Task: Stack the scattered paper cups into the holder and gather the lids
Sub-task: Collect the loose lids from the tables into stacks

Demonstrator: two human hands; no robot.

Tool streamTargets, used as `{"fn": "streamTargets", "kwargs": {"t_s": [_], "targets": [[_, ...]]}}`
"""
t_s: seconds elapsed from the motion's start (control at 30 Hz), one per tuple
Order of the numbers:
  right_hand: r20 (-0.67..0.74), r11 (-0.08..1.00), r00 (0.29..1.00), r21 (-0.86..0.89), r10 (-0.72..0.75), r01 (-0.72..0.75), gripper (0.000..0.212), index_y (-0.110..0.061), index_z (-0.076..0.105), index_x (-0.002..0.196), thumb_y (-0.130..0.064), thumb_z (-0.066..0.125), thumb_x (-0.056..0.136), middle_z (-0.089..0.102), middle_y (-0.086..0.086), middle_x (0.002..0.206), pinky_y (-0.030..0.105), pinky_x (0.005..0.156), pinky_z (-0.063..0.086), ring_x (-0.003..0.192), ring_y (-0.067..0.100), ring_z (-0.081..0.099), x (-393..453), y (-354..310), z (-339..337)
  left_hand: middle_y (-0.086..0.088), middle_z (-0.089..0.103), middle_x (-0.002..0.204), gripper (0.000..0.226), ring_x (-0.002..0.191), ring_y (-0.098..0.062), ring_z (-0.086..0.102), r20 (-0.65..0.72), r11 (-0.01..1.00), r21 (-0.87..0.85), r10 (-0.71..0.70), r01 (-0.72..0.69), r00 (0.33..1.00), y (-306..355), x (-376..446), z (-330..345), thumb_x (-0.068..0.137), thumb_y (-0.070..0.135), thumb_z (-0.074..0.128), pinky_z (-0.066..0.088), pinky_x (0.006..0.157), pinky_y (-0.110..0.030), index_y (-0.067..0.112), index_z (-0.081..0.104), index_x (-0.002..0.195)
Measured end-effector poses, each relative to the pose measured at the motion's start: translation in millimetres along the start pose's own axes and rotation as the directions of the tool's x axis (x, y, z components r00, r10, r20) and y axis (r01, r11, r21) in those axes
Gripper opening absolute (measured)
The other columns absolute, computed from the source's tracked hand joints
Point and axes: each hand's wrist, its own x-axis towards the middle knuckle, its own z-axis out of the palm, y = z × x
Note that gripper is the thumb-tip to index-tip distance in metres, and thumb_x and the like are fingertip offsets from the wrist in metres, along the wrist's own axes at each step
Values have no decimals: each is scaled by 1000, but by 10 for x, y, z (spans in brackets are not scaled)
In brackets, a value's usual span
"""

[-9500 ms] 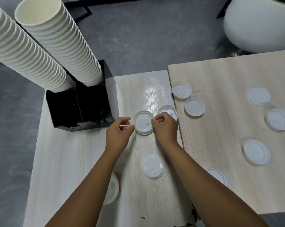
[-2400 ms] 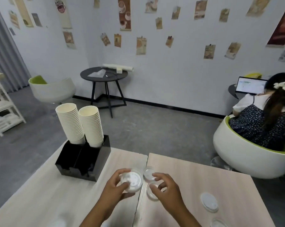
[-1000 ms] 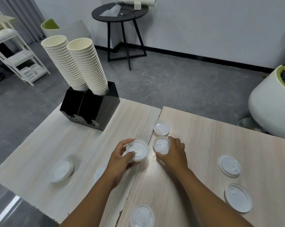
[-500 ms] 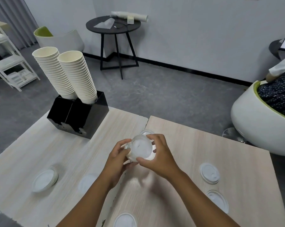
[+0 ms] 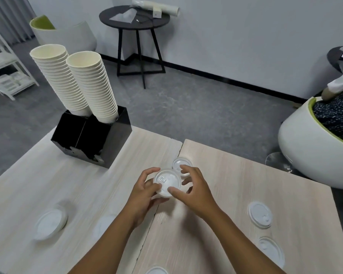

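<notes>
While both hands meet over the seam where the two wooden tables (image 5: 64,180) join, the head camera, the only view on offer, puts the action dead centre: the left hand (image 5: 145,192) curls its fingers and thumb round a small stack of white lids (image 5: 167,181), and the right hand (image 5: 194,188) pinches the same stack from the other side, thumb on the near rim, fingers spread over the far edge. So neither hand is free; both are on that stack, held just above the tabletop. Right behind it, one lid (image 5: 181,165) lies flat by the far edge. Cups look finished, I'd say: two tall columns of paper cups (image 5: 91,88) lean out of the black holder (image 5: 91,141) at the far left corner, and no loose cup shows anywhere on the wood. Lids are the unfinished half. One lies on the left table (image 5: 50,224), a blurred one sits nearer the seam (image 5: 104,224), two lie along the right side (image 5: 260,214) and (image 5: 271,252), and one peeks in at the bottom edge (image 5: 156,270). By my count that makes six strays to collect, so the gathering is under way but well short of done. How many lids are already in the stack, I cannot tell.
</notes>
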Motion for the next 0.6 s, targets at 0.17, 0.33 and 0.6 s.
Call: {"fn": "streamTargets", "kwargs": {"t_s": [0.17,0.33,0.6], "targets": [[-220,996,972,13,87,-86,53,-39,55,127,-34,84,83,53,-11,126,11,80,47,99,7,59,291,179,32,-13,75,118,47,105,-34,75,1,999,3,-31,31,1000,21,244,-254,99,-1,58,64,85,-46,34,62,130],[-215,958,964,-202,159,-203,88,-29,44,147,-46,89,73,38,-9,133,29,102,40,126,15,36,533,470,122,-17,75,118,49,99,-34,76,21,998,-24,-64,64,998,49,484,-412,97,-5,56,63,82,-45,33,63,128],[-237,913,952,-310,194,-263,99,-29,39,148,-58,89,68,39,-3,142,30,98,37,126,17,36,781,664,259,-15,73,122,49,106,-37,75,66,991,-49,-121,124,990,95,793,-538,98,-4,57,63,86,-54,33,63,129]]}}
